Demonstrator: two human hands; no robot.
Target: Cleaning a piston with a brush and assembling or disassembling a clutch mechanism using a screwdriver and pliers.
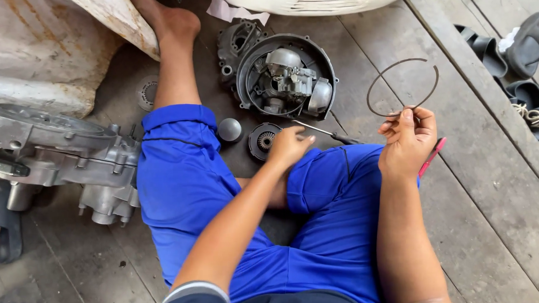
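Right of centre in the frame, the right hand (408, 138) pinches a thin dark metal ring with a gap in it (402, 86) between thumb and fingers (407, 117), holding it up above the wooden plank floor (483, 195). The ring is gripped only at its lower edge, so most of the loop stands free above the hand.

The left hand (289, 145), at the centre, has its fingers curled around a slim metal screwdriver with a dark handle (330, 133), whose shaft lies across the blue-clad knee (340, 172). Just beside this hand sits a small round dark geared part (264, 140), and left of that a grey domed cap (229, 130).

Above them, a round dark engine cover (249, 61) carries a grey carburettor (293, 80). At the left edge lies a large silver aluminium engine casing (60, 150).

The ring looks springy and thin: a pinch at one point could let it twist, slip and roll between the floor planks. Spreading its gap too far could probably bend or snap it. The screwdriver, resting loosely over the knee, might slide off towards the small parts.
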